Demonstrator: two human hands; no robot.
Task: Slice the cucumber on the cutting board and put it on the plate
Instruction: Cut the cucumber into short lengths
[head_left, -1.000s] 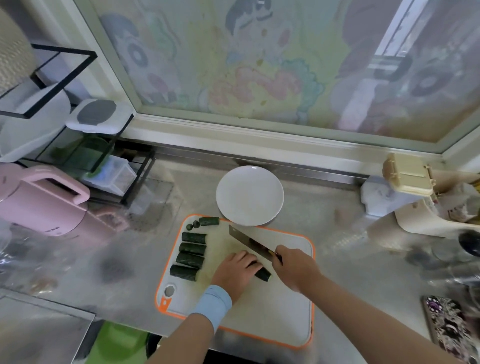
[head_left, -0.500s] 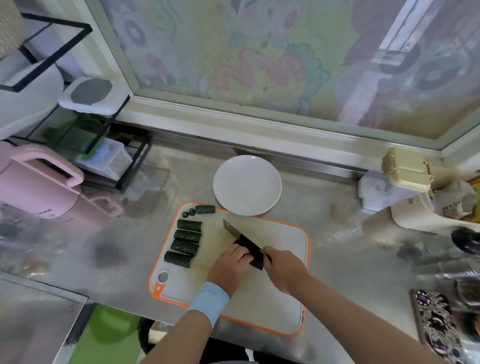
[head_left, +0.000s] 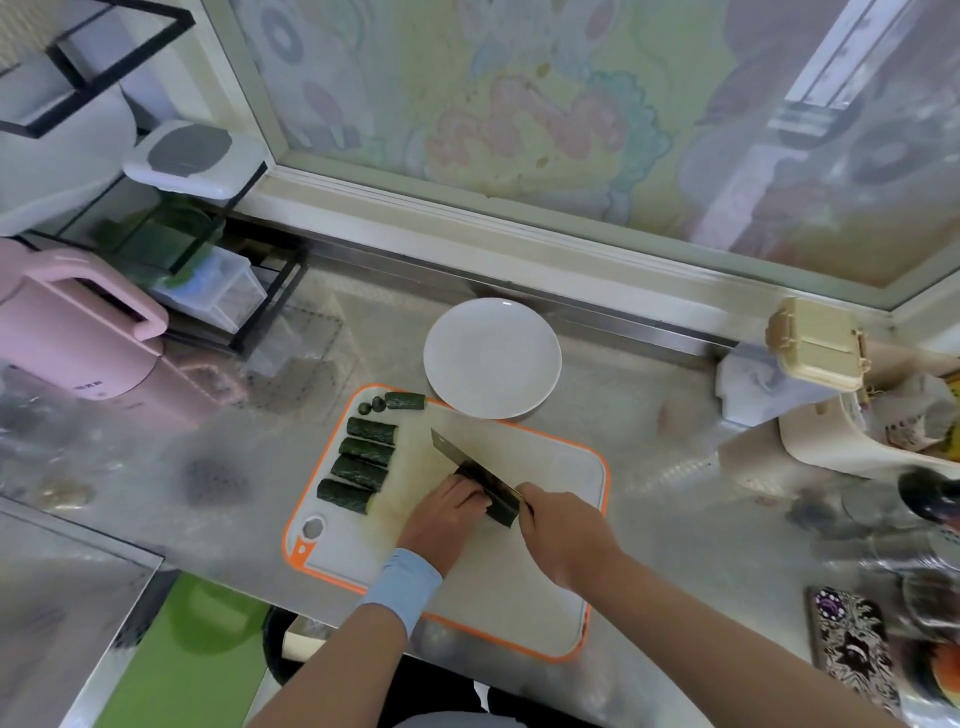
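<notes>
Cucumber (head_left: 503, 514), the uncut bit, lay near the middle of the cutting board (head_left: 545, 467). It was mostly hidden under hand & blade, w/ only its dark end showing.

Head view (the only one):
- **L hand** (head_left: 449, 519), w/ a light-blue wristband (head_left: 400, 584), sat on the board's centre. Its fingers were curled down over the cucumber, pinning it.
- **R hand** (head_left: 563, 535) was just right of it, fist closed round the handle of the knife (head_left: 452, 454); the fist hid the handle itself.
- **Blade** ran diagonally toward the board's far-left, edge down across the cucumber, right against the L knuckles.
- **Cut pieces** (head_left: 360, 472): four lay side by side in a column along the board's left side, apart from both hands.
- **Board's far-left corner** held one shorter chunk (head_left: 405, 400) & two small end bits (head_left: 378, 403).
- **Plate** (head_left: 492, 358), white, sat on the counter (head_left: 675, 519) just beyond the board's far edge, its near rim approx. touching that edge.
- **Pink kettle** (head_left: 67, 338) stood well left of the board.
- **Phone** (head_left: 852, 639), in a patterned case, lay well right of the board, toward the counter's front.
</notes>
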